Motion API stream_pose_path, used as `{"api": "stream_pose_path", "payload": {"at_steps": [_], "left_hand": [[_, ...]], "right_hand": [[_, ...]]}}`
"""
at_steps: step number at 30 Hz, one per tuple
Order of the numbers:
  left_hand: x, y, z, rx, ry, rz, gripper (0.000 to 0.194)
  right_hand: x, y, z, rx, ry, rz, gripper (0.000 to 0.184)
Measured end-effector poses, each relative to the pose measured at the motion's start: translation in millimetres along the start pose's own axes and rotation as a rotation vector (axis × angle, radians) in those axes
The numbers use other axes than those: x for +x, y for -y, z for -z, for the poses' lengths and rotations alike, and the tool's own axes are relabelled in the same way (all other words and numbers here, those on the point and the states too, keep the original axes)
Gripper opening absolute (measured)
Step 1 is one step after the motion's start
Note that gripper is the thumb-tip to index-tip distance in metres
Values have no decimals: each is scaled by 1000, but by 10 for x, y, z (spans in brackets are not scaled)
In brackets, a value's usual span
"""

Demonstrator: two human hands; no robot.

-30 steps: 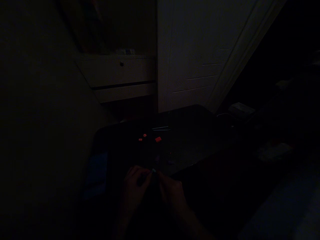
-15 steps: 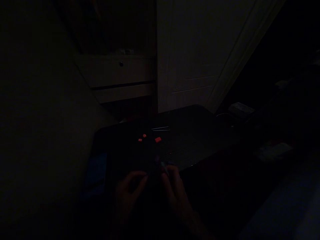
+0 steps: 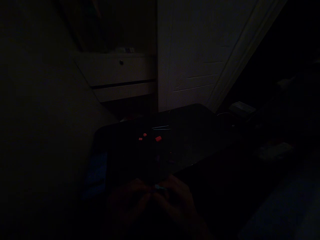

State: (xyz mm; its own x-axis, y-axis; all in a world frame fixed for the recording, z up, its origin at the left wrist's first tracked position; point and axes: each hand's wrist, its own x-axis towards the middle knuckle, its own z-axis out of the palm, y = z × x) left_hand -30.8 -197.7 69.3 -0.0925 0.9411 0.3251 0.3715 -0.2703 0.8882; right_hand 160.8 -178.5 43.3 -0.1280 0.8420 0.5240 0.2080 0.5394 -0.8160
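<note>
The picture is very dark. My left hand (image 3: 132,196) is pinched at the fingertips, which meet those of my right hand over the near side of the table. What the left fingers hold, if anything, is lost in shadow. Between the fingers of my right hand (image 3: 176,196) shows a small pale teal piece (image 3: 160,187); its kind cannot be made out. Beyond the hands lie a red block (image 3: 158,138) and two smaller orange-red pieces, one flat (image 3: 140,139) and one rounder (image 3: 145,134). Thin metal tweezers (image 3: 161,128) rest behind them.
The dark table (image 3: 195,133) has a rounded far corner. Faint purplish bits (image 3: 171,161) lie just past my hands. At the table's left is a bluish flat object (image 3: 96,175). A drawer unit (image 3: 122,73) and a pale panelled door (image 3: 190,60) stand behind.
Both hands have come closer to me and together, fingertips now touching. My right hand brought the teal piece nearer. The red pieces and tweezers stay put.
</note>
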Motion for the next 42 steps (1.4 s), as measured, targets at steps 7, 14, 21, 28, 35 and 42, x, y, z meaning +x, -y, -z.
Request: {"api": "stream_pose_path", "payload": {"at_steps": [7, 14, 21, 28, 35, 42], "left_hand": [[4, -173, -27, -49, -50, 69, 17], [2, -146, -35, -213, -33, 219, 13], [-8, -8, -57, -296, -20, 277, 14], [29, -73, -78, -293, 68, 471, 8], [81, 10, -137, -210, -111, 586, 12], [46, 241, -233, -213, -254, 487, 28]], "right_hand": [[-145, 27, 13, -51, -143, -19, 20], [-71, -1, 53, 45, 44, -46, 9], [-33, 66, 101, -27, 112, 16, 8], [3, 121, 221, -52, 218, 37, 23], [475, -224, 332, -145, 201, 13, 26], [1567, -994, 325, -462, 488, -2, 46]]}}
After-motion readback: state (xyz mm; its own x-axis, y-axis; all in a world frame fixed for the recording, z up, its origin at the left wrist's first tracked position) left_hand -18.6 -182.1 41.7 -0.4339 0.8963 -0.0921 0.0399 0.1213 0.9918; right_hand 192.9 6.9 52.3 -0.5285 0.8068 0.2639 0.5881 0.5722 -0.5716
